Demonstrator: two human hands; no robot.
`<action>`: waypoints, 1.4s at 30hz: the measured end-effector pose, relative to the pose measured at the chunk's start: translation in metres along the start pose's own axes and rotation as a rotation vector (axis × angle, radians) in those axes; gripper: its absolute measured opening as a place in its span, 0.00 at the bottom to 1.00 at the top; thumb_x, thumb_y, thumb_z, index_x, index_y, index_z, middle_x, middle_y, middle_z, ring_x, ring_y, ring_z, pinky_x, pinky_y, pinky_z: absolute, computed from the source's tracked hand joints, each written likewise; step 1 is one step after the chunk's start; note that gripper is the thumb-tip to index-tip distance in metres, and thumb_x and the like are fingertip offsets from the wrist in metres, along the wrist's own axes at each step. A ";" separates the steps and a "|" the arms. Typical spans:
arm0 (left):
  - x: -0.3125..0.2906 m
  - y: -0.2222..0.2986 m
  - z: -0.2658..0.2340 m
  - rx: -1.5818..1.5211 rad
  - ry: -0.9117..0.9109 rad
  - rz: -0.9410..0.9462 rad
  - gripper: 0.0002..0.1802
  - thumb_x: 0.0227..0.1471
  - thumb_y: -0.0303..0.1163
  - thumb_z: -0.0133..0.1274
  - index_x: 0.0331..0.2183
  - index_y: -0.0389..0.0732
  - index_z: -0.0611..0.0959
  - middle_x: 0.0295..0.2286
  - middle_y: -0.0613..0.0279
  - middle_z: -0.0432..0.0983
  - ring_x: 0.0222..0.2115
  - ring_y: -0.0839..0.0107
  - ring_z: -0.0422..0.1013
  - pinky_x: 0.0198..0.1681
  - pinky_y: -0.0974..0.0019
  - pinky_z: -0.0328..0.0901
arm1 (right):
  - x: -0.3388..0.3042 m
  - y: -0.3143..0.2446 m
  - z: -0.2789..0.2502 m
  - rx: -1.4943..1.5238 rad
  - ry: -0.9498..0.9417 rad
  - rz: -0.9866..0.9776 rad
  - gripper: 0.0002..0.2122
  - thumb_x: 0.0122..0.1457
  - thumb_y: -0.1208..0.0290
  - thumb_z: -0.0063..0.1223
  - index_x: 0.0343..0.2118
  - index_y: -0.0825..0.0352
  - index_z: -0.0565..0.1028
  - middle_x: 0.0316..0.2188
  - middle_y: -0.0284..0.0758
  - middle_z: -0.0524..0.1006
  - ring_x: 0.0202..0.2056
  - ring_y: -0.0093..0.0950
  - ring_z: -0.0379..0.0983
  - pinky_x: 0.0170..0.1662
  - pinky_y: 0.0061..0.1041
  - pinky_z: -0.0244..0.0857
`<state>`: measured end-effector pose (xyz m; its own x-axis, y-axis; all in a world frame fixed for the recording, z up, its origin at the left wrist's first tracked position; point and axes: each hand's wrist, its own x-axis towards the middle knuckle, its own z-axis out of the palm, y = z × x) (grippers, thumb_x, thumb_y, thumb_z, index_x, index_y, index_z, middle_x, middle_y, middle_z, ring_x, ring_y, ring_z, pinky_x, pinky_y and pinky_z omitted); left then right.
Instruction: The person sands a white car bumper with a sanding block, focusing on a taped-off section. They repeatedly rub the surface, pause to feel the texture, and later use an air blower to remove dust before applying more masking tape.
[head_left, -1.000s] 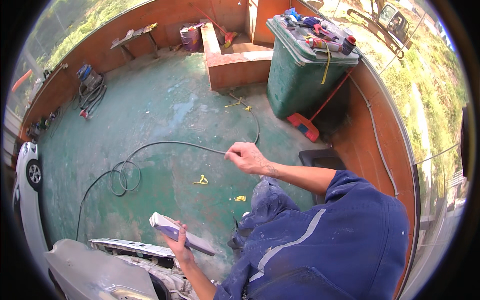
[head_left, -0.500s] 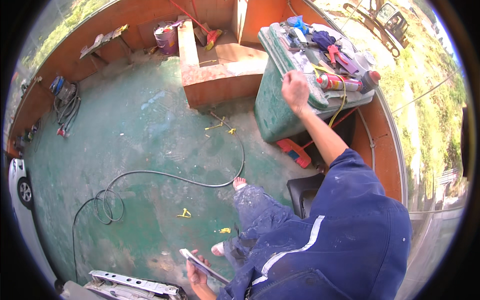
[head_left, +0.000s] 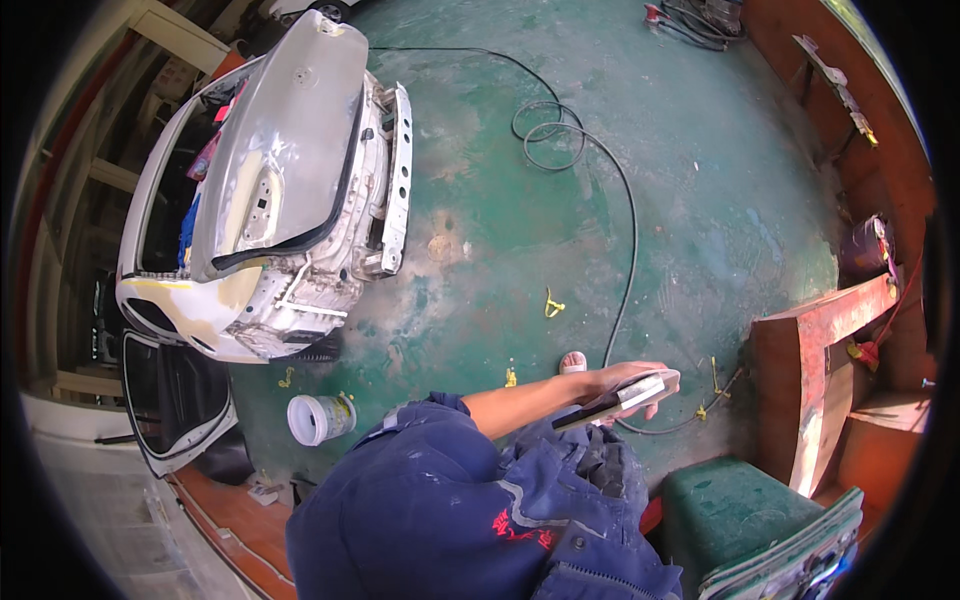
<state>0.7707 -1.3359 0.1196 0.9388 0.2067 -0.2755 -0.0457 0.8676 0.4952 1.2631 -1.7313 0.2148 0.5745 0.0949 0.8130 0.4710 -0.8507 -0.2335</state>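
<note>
My left hand (head_left: 622,373) is wrapped round a long flat sanding block (head_left: 641,391), which has a pale top and a dark side. The block is held tilted in front of my body, above the green floor and my sandalled foot (head_left: 573,362). A few fingertips show past its lower edge. My right hand is not in view. To the left stands a car (head_left: 232,318) with its rear stripped of its bumper. Its boot lid (head_left: 300,130) is sanded grey, with cream filler patches round the plate recess.
A white bucket (head_left: 309,420) lies on its side near a removed car door (head_left: 172,400). A dark hose (head_left: 632,250) curves across the green floor, with yellow scraps (head_left: 553,304) nearby. A green wheelie bin (head_left: 735,510) and an orange wooden frame (head_left: 785,390) stand at right.
My view has swung left from the cluttered bin to the car. My right hand, earlier closed beside the bin lid, has left the view. My left hand has raised the sanding block.
</note>
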 end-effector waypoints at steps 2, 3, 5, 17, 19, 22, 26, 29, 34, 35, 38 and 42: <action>0.037 0.014 0.019 0.065 -0.019 0.040 0.27 0.69 0.44 0.45 0.63 0.43 0.63 0.40 0.52 0.80 0.31 0.72 0.77 0.35 0.70 0.70 | -0.038 -0.063 -0.016 0.241 -0.165 -0.016 0.16 0.75 0.61 0.39 0.53 0.70 0.71 0.33 0.33 0.72 0.34 0.20 0.68 0.35 0.19 0.59; 0.061 0.017 0.020 0.103 -0.048 0.064 0.28 0.70 0.43 0.45 0.64 0.43 0.61 0.43 0.51 0.79 0.32 0.73 0.77 0.36 0.70 0.71 | -0.059 -0.107 -0.015 0.398 -0.359 -0.016 0.17 0.76 0.61 0.38 0.54 0.70 0.71 0.33 0.33 0.72 0.33 0.19 0.67 0.34 0.17 0.58; 0.106 0.023 0.038 0.177 -0.055 0.067 0.32 0.70 0.43 0.46 0.67 0.44 0.58 0.49 0.49 0.77 0.35 0.73 0.77 0.39 0.71 0.71 | -0.108 -0.192 -0.013 0.835 -0.860 0.122 0.17 0.76 0.60 0.39 0.53 0.69 0.70 0.31 0.28 0.68 0.31 0.17 0.61 0.34 0.16 0.56; 0.108 -0.103 -0.118 -0.105 0.682 0.236 0.28 0.72 0.52 0.36 0.38 0.35 0.75 0.34 0.36 0.75 0.12 0.66 0.68 0.18 0.66 0.67 | -0.423 -0.127 0.431 0.491 -1.564 0.076 0.15 0.66 0.61 0.52 0.45 0.69 0.76 0.38 0.46 0.80 0.40 0.41 0.77 0.47 0.38 0.70; 0.132 -0.127 -0.151 -0.158 0.802 0.177 0.26 0.73 0.50 0.33 0.39 0.37 0.73 0.35 0.37 0.73 0.13 0.63 0.68 0.17 0.63 0.67 | -0.483 -0.030 0.545 0.207 -1.339 0.008 0.15 0.65 0.61 0.54 0.45 0.68 0.75 0.41 0.49 0.79 0.45 0.48 0.77 0.51 0.44 0.70; 0.117 -0.173 -0.209 -0.154 0.586 0.326 0.26 0.73 0.52 0.30 0.42 0.37 0.68 0.41 0.36 0.71 0.17 0.52 0.72 0.18 0.57 0.71 | -0.528 0.048 0.698 -0.073 -1.308 0.066 0.27 0.65 0.53 0.52 0.57 0.72 0.67 0.52 0.59 0.73 0.53 0.56 0.72 0.57 0.48 0.67; 0.084 -0.211 -0.276 -0.371 0.271 0.369 0.25 0.74 0.50 0.25 0.48 0.36 0.63 0.52 0.35 0.63 0.33 0.40 0.79 0.34 0.46 0.77 | -0.521 0.130 0.870 0.053 -1.319 -0.014 0.41 0.63 0.42 0.49 0.60 0.82 0.61 0.58 0.67 0.68 0.61 0.61 0.64 0.64 0.48 0.61; 0.087 -0.221 -0.292 -0.330 0.230 0.447 0.20 0.74 0.47 0.26 0.46 0.39 0.61 0.51 0.39 0.62 0.34 0.40 0.78 0.35 0.45 0.78 | -0.461 0.123 0.946 -0.143 -1.081 -0.354 0.33 0.59 0.50 0.54 0.58 0.74 0.68 0.53 0.59 0.75 0.54 0.55 0.74 0.57 0.46 0.68; 0.105 -0.149 -0.199 -0.289 0.809 0.369 0.28 0.73 0.50 0.22 0.40 0.36 0.67 0.44 0.37 0.69 0.16 0.48 0.75 0.24 0.52 0.75 | -0.585 -0.053 0.744 0.625 -1.376 -0.357 0.06 0.56 0.76 0.50 0.36 0.68 0.69 0.29 0.51 0.72 0.31 0.52 0.72 0.37 0.42 0.68; 0.093 -0.140 -0.199 -0.250 0.744 0.438 0.28 0.73 0.50 0.23 0.40 0.35 0.68 0.43 0.38 0.69 0.17 0.49 0.75 0.22 0.53 0.73 | -0.563 -0.087 0.692 0.713 -1.412 -0.246 0.06 0.55 0.81 0.48 0.36 0.68 0.68 0.27 0.49 0.70 0.29 0.50 0.69 0.35 0.37 0.68; 0.044 -0.112 -0.173 -0.216 0.751 0.598 0.24 0.72 0.47 0.30 0.41 0.35 0.70 0.42 0.39 0.70 0.16 0.50 0.72 0.19 0.55 0.69 | -0.506 -0.181 0.527 0.703 -1.691 -0.292 0.09 0.60 0.78 0.49 0.43 0.66 0.68 0.31 0.44 0.72 0.34 0.44 0.70 0.41 0.33 0.69; -0.008 -0.073 -0.132 -0.238 0.736 0.993 0.20 0.71 0.46 0.36 0.41 0.38 0.72 0.39 0.42 0.72 0.14 0.54 0.69 0.18 0.58 0.68 | -0.384 -0.328 0.320 0.911 -2.059 -0.588 0.18 0.64 0.69 0.54 0.54 0.67 0.65 0.39 0.46 0.75 0.42 0.49 0.76 0.45 0.41 0.71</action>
<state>0.7218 -1.3410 -0.0236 0.0551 0.9520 -0.3011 -0.7541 0.2374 0.6124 1.1028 -1.3232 -0.1914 -0.2881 0.8593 -0.4226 0.5117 -0.2349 -0.8264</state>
